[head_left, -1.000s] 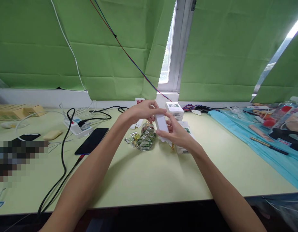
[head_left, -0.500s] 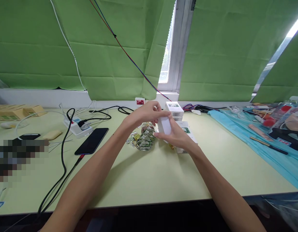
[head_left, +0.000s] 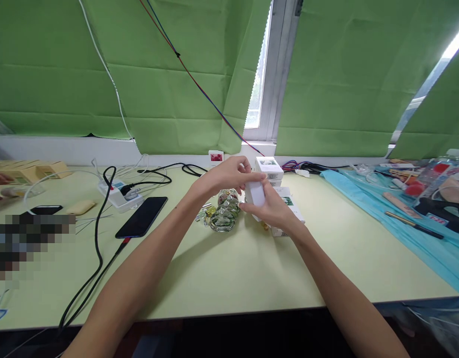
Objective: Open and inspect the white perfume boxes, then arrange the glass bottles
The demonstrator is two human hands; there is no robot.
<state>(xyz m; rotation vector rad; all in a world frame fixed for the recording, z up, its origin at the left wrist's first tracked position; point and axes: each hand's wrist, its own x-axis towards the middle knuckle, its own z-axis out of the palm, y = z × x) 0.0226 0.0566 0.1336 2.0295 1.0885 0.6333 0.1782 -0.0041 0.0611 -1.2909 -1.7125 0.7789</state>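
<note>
Fingers of the left hand point(head_left: 228, 173) and right hand point(head_left: 273, 205) are clamped on a white oblong box point(head_left: 256, 195), now shifted rightward, its hold apparently being adjusted.

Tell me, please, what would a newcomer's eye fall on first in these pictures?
Probably first the large green curtains across the upper part, with a bright window gap between them. Next, near the centre, the left hand and right hand hold a white box-shaped item, close to glass bottles. At the right, a light-blue sheet lies under a pen.
</note>
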